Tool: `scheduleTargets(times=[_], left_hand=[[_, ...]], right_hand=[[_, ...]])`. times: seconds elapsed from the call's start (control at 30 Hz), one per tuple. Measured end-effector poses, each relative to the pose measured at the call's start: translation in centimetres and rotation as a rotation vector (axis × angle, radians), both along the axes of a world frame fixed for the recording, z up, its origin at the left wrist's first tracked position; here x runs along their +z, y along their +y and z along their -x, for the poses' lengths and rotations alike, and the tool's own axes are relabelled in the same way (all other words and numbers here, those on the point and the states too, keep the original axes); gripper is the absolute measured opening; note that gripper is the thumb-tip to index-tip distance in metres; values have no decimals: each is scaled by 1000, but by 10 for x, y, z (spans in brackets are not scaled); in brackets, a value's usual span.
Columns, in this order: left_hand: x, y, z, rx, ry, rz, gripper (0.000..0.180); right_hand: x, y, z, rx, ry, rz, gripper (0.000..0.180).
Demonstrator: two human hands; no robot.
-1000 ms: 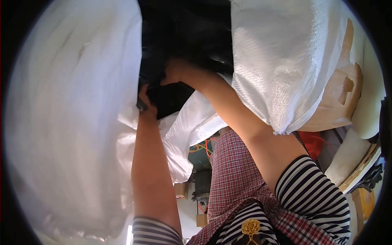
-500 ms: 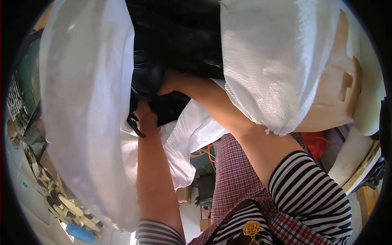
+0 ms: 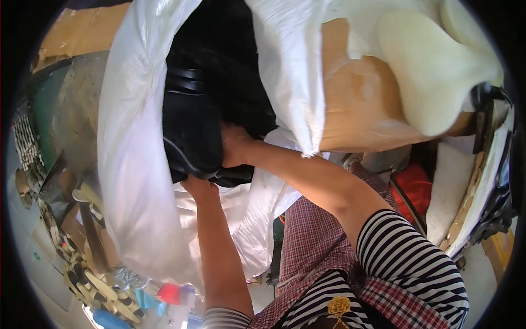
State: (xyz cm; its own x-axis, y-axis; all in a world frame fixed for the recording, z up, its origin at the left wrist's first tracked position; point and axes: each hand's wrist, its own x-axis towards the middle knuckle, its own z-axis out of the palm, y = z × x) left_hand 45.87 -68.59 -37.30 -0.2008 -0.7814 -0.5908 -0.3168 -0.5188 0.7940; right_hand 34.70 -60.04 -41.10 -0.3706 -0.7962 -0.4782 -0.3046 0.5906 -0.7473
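A smooth black moulded piece (image 3: 192,126), ridged near its far end and perhaps a padded seat, is between my hands in the mouth of a large white woven sack (image 3: 129,164). My right hand (image 3: 235,145) grips its right side; the fingers pass out of sight behind it. My left hand (image 3: 200,188) holds its near end from below, with its fingers mostly hidden. More black material (image 3: 230,60) fills the dark inside of the sack, too dark to make out. The sack's right flap (image 3: 296,77) hangs beyond my right forearm.
At the right are a cardboard box (image 3: 356,109), a cream moulded foam piece (image 3: 427,71) and a red object (image 3: 412,189). Several cream and black pieces (image 3: 98,288) are heaped at the lower left, near a blue roll (image 3: 111,319). A green board (image 3: 46,104) stands far left.
The black piece has come nearer to me and shows more of its surface, with both hands on it. The sack's opening has narrowed, and its right flap has shifted left, baring the box and foam.
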Motion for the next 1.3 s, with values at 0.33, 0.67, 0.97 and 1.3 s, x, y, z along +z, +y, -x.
scheduleTargets(times=[0.33,0.67,0.97,1.3], left_hand=[[185,72,26,-47,7,215,50],[346,181,27,-208,522,209,48],[391,372,184,-966,1050,-401,43],[386,763,291,-1903,759,-432,41]], right_hand=[[149,66,-7,-225,62,404,55],[339,167,31,-211,303,954,54],[484,487,119,-672,1107,738,44],[593,862,111,-800,1777,-249,36]])
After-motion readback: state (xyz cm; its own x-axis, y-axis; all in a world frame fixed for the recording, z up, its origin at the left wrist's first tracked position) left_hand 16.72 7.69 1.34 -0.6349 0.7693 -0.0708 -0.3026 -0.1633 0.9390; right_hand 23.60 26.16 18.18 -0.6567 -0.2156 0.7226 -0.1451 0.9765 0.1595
